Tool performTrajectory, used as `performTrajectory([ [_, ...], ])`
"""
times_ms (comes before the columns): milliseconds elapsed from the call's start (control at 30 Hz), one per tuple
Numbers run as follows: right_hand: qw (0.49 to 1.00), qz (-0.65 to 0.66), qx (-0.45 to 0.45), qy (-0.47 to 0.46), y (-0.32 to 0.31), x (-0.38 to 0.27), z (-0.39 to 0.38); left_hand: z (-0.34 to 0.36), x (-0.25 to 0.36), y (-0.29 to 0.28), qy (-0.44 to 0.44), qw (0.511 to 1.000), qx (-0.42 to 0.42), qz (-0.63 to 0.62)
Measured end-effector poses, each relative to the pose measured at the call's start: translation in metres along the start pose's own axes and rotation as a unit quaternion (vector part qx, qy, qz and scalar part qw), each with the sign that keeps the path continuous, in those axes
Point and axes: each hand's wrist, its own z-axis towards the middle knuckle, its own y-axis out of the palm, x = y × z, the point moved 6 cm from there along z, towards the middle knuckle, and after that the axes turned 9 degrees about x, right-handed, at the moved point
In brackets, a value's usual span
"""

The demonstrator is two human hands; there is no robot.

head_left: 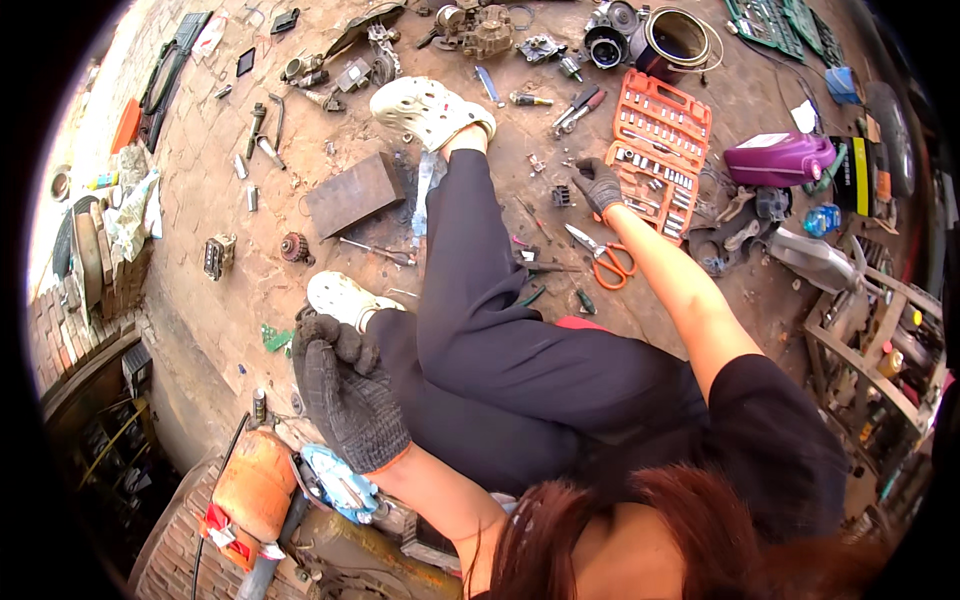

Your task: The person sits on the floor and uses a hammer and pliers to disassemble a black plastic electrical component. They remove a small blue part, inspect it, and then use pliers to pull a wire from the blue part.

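Note:
My left hand (pixel 345 390), in a grey knit glove at lower left beside my leg, has its fingers curled; what they may hold is hidden. My gloved right hand (pixel 598 187) reaches to the left edge of an open orange socket case (pixel 668 120), fingers slightly bent and apart, with nothing visible in them. Below it lie orange-handled scissors (pixel 612 268) and a small dark part (pixel 562 196). A dark metal block (pixel 350 195), a screwdriver (pixel 385 250) and a round gear part (pixel 293 247) lie left of my legs.
Engine parts (pixel 480 30) and a metal cylinder (pixel 665 45) lie at the back. A purple jug (pixel 770 158) and wooden crate (pixel 860 360) stand right. A brick stack (pixel 65 330) edges the left side. An orange canister (pixel 250 480) is at lower left.

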Motion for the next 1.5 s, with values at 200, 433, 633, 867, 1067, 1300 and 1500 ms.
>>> performTrajectory([
  [200,0.953,-0.296,-0.06,0.038,0.033,-0.017,0.035,0.007,0.012,0.018,0.041,0.997,-0.047,0.048],
  [433,0.961,-0.243,-0.106,-0.075,0.055,-0.009,0.047,0.022,0.02,0.011,0.068,0.996,-0.023,0.051],
  [633,0.954,-0.28,-0.062,-0.085,0.058,-0.002,0.046,0.014,0.014,0.018,0.064,0.994,0.03,0.086],
  [867,0.921,-0.385,-0.046,0.039,0.066,-0.026,0.038,0.016,0.017,0.017,0.087,0.988,-0.003,0.128],
  [1067,0.962,-0.231,-0.057,0.135,0.051,-0.017,0.043,0.02,0.014,0.009,0.097,0.985,-0.001,0.142],
  [1300,0.775,0.527,0.012,0.349,0.026,0.06,0.005,0.023,0.012,0.012,0.062,0.99,-0.034,0.119],
  [1500,0.864,0.372,-0.03,0.337,0.023,0.051,-0.008,0.025,0.006,0.014,0.055,0.991,-0.028,0.121],
])
